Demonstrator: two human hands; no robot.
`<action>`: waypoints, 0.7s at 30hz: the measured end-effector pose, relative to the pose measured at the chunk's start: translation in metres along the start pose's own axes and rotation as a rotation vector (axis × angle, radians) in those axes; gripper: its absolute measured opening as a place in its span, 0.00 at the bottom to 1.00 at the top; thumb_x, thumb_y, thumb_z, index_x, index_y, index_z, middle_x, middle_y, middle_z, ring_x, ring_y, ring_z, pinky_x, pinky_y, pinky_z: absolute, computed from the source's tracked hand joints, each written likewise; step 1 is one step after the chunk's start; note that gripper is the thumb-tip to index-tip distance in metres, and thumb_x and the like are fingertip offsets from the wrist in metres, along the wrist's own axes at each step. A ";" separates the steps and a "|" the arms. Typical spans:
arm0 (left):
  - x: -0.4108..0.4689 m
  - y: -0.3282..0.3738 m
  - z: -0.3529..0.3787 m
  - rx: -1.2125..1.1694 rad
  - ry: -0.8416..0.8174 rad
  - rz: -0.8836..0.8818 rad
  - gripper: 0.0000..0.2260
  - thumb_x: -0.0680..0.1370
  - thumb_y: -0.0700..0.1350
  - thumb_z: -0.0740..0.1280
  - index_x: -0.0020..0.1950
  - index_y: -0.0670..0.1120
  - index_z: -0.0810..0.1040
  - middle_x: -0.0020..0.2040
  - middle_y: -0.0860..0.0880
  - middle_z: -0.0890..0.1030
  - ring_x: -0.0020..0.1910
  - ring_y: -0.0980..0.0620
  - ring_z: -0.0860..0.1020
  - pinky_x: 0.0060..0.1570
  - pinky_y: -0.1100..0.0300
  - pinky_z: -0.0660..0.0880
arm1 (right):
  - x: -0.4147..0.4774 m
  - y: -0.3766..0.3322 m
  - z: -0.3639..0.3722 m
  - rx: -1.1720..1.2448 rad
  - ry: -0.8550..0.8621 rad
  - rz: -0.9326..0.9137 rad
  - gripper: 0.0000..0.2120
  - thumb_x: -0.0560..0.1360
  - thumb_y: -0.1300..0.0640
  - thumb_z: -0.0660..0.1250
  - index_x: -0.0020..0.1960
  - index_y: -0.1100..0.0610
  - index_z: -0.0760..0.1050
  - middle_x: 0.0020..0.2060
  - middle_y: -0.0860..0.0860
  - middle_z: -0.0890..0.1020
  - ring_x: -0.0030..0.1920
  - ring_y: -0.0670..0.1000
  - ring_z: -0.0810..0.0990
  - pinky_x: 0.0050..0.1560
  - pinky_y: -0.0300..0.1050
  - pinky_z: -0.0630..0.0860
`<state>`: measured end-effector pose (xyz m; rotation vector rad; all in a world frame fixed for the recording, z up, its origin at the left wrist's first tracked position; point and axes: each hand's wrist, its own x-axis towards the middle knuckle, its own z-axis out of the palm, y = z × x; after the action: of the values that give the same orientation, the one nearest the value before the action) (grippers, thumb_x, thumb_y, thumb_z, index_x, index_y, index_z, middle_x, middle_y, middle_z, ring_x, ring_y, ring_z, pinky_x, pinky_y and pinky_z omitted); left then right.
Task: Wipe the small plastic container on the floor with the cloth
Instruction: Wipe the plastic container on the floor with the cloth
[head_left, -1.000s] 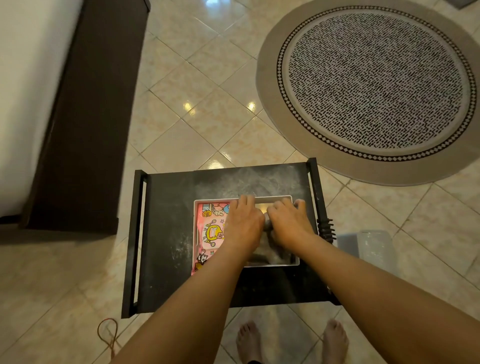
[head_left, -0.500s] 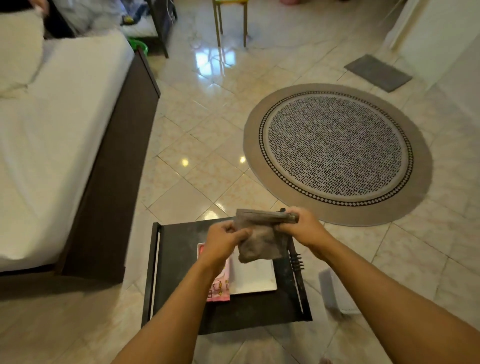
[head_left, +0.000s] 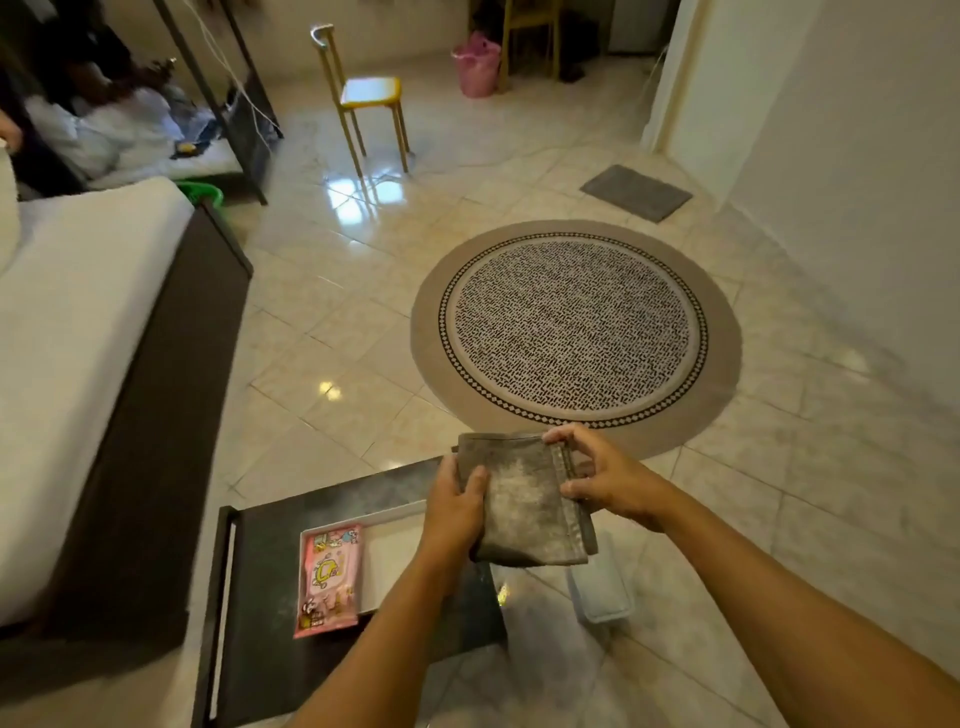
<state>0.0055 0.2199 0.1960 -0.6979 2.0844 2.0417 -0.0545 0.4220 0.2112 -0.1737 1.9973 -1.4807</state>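
Both hands are holding a grey cloth (head_left: 524, 499) up in the air, above the far right corner of the black table (head_left: 260, 571). L hand (head_left: 457, 512) is gripping the cloth's left edge, w/ the thumb curling over the front and the fingers going behind. R hand (head_left: 597, 480) is pinching the hemmed right edge, thumb low and forefinger up at the top corner. The cloth is hanging folded, approx square, showing pale dusty patches on the side facing the camera, and is staying clear of the table top.

The small plastic container (head_left: 602, 597) is sitting on the floor tiles just right of the table, below the cloth's bottom right corner. It's see-through, and that area is too blurred to tell which way up it's lying. Neither hand nor the cloth is touching it.

On the table a white tray (head_left: 389, 561) is lying, w/ a pink cartoon packet (head_left: 326, 579) lying in its left part.

Beyond the table a round patterned rug (head_left: 576, 332) is lying on the tiles. Further beyond the table a yellow stool (head_left: 370, 93) is standing, and a grey mat (head_left: 636, 192) is lying far off to the right. Left of the table a white mattress (head_left: 78, 338) is resting on a dark frame.
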 end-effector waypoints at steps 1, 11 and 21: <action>-0.004 -0.006 0.015 0.020 -0.014 -0.009 0.07 0.82 0.46 0.66 0.58 0.55 0.73 0.57 0.46 0.81 0.54 0.47 0.82 0.53 0.44 0.82 | -0.006 0.012 -0.013 -0.026 -0.013 0.001 0.26 0.73 0.73 0.66 0.61 0.46 0.72 0.60 0.53 0.74 0.56 0.61 0.80 0.44 0.58 0.84; -0.011 -0.126 0.127 0.262 -0.009 0.012 0.14 0.81 0.41 0.67 0.63 0.55 0.71 0.53 0.60 0.77 0.53 0.60 0.77 0.53 0.61 0.76 | -0.020 0.166 -0.067 -0.185 0.079 0.067 0.28 0.68 0.74 0.69 0.61 0.48 0.76 0.56 0.50 0.74 0.33 0.48 0.75 0.34 0.43 0.77; 0.087 -0.358 0.177 0.425 0.002 0.015 0.11 0.77 0.57 0.61 0.59 0.67 0.70 0.55 0.57 0.80 0.56 0.55 0.79 0.56 0.49 0.79 | 0.055 0.375 -0.053 -0.298 0.135 0.121 0.28 0.70 0.72 0.70 0.63 0.47 0.75 0.57 0.42 0.73 0.43 0.43 0.75 0.37 0.29 0.71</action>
<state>0.0401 0.3835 -0.1768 -0.6092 2.4139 1.5196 -0.0303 0.5734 -0.1398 -0.0778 2.2892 -1.1408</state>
